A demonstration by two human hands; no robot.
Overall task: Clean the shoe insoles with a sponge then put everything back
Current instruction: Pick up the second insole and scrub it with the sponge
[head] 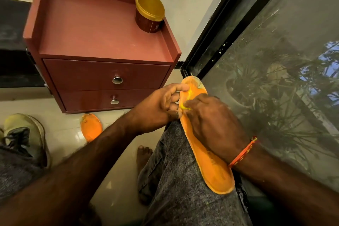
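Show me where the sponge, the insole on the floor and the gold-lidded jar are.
sponge (185, 107): head view, yellow bit showing under the right hand's fingers.
insole on the floor (91, 129): head view, middle of its orange face.
gold-lidded jar (150, 5): head view, centre of the lid.

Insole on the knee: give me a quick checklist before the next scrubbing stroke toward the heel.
1. Insole supported on the knee: ok.
2. Left hand steadying the toe end, fingers on its edge: ok.
3. Sponge under the right hand, only a yellow sliver visible: ok.
4. Toe tip clean: not ok, grey grime shows.
5. Heel area clean: cannot tell.
6. Second insole on the floor, waiting: ok.
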